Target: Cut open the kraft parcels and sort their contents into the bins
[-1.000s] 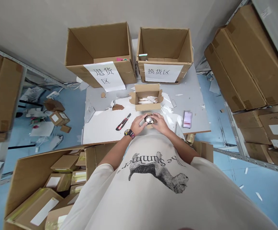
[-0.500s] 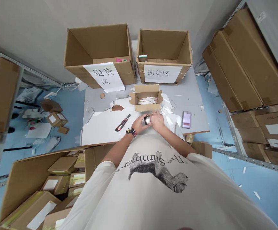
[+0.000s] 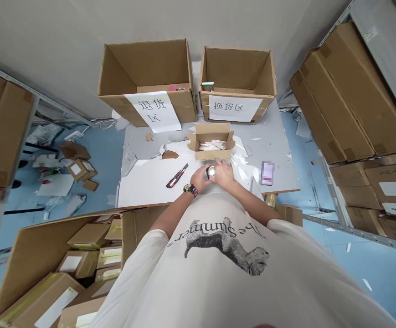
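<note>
Between my two hands is a small, rounded, shiny silver object with a dark edge (image 3: 210, 172); its exact kind I cannot make out. My left hand (image 3: 200, 178), with a patterned watch on the wrist, curls around its left side. From the right, my right hand (image 3: 224, 174) closes over it, and the fingers hide part of it. Just beyond the hands stands a small open carton (image 3: 213, 155) with white paper strips inside. A red and black utility knife (image 3: 177, 176) lies on the table to the left of my left hand.
Two large open cardboard boxes with paper signs, one at left (image 3: 115, 105) and one at right (image 3: 269, 102), stand at the table's back. A blurred phone (image 3: 267, 173) lies at right. Torn paper scraps litter the table. A big box of parcels (image 3: 16, 246) stands lower left.
The view has shifted slightly, so the table items appear a little lower and to the right. The silver object has turned a little between my hands, showing more of its shiny face.
</note>
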Tool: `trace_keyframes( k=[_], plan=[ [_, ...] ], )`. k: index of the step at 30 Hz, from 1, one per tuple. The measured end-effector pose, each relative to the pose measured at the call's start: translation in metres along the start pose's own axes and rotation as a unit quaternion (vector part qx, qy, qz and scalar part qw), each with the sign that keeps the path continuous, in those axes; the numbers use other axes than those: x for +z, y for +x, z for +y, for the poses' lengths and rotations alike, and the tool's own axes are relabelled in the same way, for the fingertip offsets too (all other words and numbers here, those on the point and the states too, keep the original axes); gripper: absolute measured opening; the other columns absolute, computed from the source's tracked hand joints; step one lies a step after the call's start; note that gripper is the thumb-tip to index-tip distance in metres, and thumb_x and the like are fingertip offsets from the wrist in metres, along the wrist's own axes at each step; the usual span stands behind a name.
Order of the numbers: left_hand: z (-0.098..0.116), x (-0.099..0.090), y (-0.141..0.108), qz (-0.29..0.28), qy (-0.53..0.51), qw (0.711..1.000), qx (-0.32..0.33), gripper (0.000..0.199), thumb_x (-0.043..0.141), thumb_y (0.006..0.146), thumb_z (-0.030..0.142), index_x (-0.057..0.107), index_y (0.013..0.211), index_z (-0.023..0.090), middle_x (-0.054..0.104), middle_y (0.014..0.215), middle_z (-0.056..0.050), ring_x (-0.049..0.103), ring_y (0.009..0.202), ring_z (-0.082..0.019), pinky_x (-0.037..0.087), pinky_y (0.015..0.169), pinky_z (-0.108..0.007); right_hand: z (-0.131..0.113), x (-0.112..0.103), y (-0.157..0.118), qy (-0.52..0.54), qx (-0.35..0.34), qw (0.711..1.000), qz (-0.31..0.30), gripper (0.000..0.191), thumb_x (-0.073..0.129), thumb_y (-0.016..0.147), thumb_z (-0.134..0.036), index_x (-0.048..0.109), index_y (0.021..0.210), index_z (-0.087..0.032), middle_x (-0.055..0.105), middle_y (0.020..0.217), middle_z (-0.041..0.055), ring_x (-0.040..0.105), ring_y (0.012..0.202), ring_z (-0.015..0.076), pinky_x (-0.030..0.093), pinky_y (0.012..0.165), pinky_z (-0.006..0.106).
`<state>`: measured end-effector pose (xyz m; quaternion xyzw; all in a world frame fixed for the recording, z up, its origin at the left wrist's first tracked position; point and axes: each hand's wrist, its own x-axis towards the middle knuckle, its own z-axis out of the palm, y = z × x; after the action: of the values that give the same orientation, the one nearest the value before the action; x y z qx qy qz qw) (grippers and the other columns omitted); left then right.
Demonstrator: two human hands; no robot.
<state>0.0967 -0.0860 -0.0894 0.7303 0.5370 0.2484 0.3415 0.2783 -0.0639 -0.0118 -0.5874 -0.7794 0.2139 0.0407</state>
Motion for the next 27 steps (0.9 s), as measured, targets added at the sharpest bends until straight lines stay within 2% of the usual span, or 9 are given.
trace_keyframes(
  k=[3,5,10,14,18,23,27],
  plan=[
    [0.002,0.002,0.002,0.003,0.008,1.0,-0.01,0.076,0.087,0.088,0.027,0.067,0.161,0.025,0.078,0.156,-0.013,0.075,0.145,-0.037,0.061,0.125,-0.05,-0.002,-0.011,-0.008,0.018,-0.001,1.0,0.017,0.039,0.078,0.097,-0.027,0.083,0.134,-0.016,0.07,0.158,0.0246,0.068,0.13,0.0443,0.062,0.106,0.057],
    [0.001,0.004,0.004,0.002,0.016,1.0,-0.019,0.076,0.088,0.088,0.028,0.067,0.161,0.025,0.079,0.155,-0.013,0.075,0.144,-0.038,0.061,0.124,-0.05,-0.004,-0.02,-0.012,0.023,0.004,1.0,0.021,0.04,0.077,0.098,-0.028,0.08,0.136,-0.015,0.071,0.156,0.0237,0.071,0.127,0.0427,0.062,0.105,0.054],
    [-0.005,-0.001,0.01,0.006,0.037,0.999,-0.016,0.082,0.091,0.088,0.028,0.064,0.165,0.024,0.078,0.157,-0.015,0.074,0.143,-0.04,0.059,0.125,-0.054,0.0,-0.041,-0.018,0.065,0.031,0.997,0.04,0.043,0.079,0.095,-0.034,0.076,0.136,-0.019,0.079,0.133,0.0171,0.077,0.114,0.0366,0.061,0.095,0.043],
    [-0.01,-0.011,0.016,0.023,0.054,0.998,-0.01,0.082,0.092,0.089,0.029,0.064,0.167,0.023,0.077,0.157,-0.016,0.072,0.146,-0.041,0.057,0.128,-0.054,0.005,-0.057,-0.018,0.131,0.026,0.987,0.084,0.043,0.08,0.089,-0.037,0.074,0.13,-0.023,0.081,0.117,0.0099,0.078,0.104,0.0329,0.059,0.089,0.04],
    [-0.015,-0.018,0.02,0.012,0.055,0.998,-0.021,0.091,0.095,0.088,0.032,0.059,0.171,0.024,0.075,0.159,-0.018,0.07,0.148,-0.042,0.056,0.127,-0.056,0.008,-0.079,-0.014,0.199,-0.012,0.968,0.153,0.039,0.082,0.085,-0.039,0.073,0.121,-0.027,0.08,0.109,0.0073,0.076,0.1,0.032,0.061,0.091,0.042],
    [-0.02,-0.023,0.019,-0.003,0.066,0.997,-0.039,0.095,0.099,0.088,0.042,0.057,0.17,0.021,0.074,0.153,-0.021,0.069,0.144,-0.045,0.058,0.122,-0.059,0.012,-0.117,-0.006,0.267,-0.039,0.933,0.239,0.042,0.084,0.083,-0.041,0.073,0.121,-0.028,0.078,0.104,0.0049,0.075,0.099,0.03,0.063,0.095,0.045],
    [-0.017,-0.035,0.008,0.0,0.095,0.995,-0.026,0.112,0.105,0.08,0.048,0.053,0.176,0.023,0.061,0.168,-0.023,0.063,0.149,-0.047,0.054,0.125,-0.062,0.021,-0.145,-0.001,0.307,-0.033,0.907,0.288,0.038,0.085,0.083,-0.043,0.074,0.116,-0.028,0.076,0.097,0.0017,0.072,0.093,0.0265,0.064,0.093,0.043]
  ],
)
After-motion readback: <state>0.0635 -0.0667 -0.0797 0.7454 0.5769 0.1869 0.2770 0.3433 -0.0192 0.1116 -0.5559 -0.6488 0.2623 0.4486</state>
